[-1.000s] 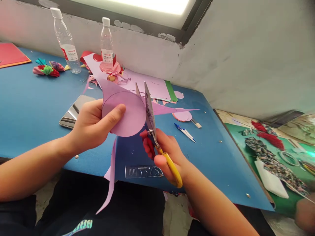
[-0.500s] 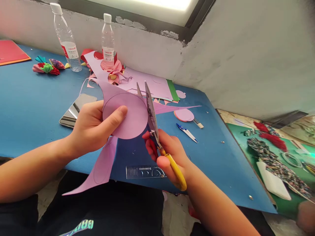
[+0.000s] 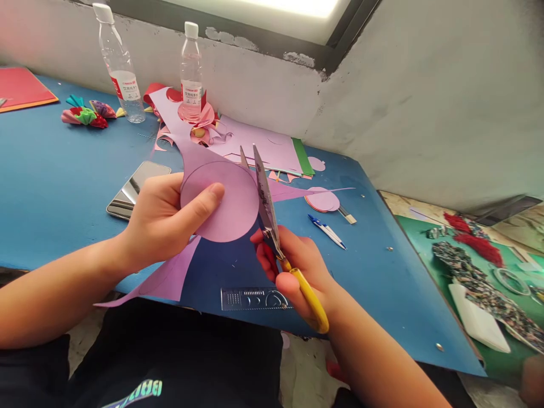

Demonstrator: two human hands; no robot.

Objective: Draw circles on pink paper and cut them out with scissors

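My left hand [image 3: 170, 218] pinches a sheet of purple paper [image 3: 232, 212], thumb on top and the other fingers hidden beneath. A drawn circle marks the sheet; its lower and right edge is cut free, and strips of offcut hang below and stick out to the right. My right hand [image 3: 293, 272] grips a pair of scissors [image 3: 267, 212] by yellow handles. Their blades point away from me, slightly apart, at the right edge of the circle with paper between them.
Two water bottles [image 3: 193, 76] stand by the wall near purple sheets [image 3: 263, 144] and scraps. A phone [image 3: 138, 187] lies left of my hands. To the right are paper discs [image 3: 325, 199] and a pen [image 3: 327, 231]. A clear stencil ruler [image 3: 255, 299] lies at the table's front edge.
The scissor blades have closed somewhat on the paper at the circle's right edge. The lower hanging strip has swung up and left. The whole view has shifted slightly.
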